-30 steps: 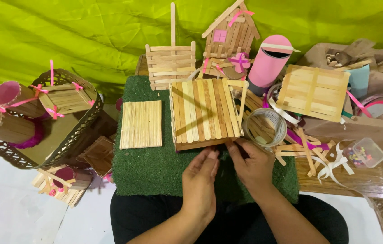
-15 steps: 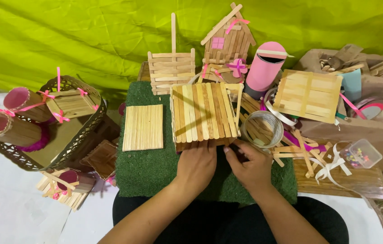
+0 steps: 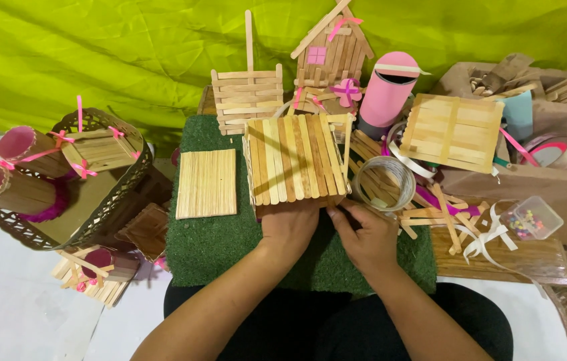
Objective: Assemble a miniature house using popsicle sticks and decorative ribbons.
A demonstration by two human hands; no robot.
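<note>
The left hand (image 3: 289, 227) lay knuckles up against the near edge of the stick box (image 3: 297, 160), fingers curled under it so the grip itself could not be seen. The right hand (image 3: 363, 234) sat just beside it, fingers bent and pinched at the box's near right corner; whether it held anything small could not be told. The box, built of pale craft sticks, rested on a green turf mat (image 3: 210, 247). A flat stick panel (image 3: 207, 183) lay to its left on the mat. Right of the box stood a roll of tape (image 3: 383, 184), and farther off a pink cylinder (image 3: 390, 87) and a small stick house (image 3: 334, 47).
</note>
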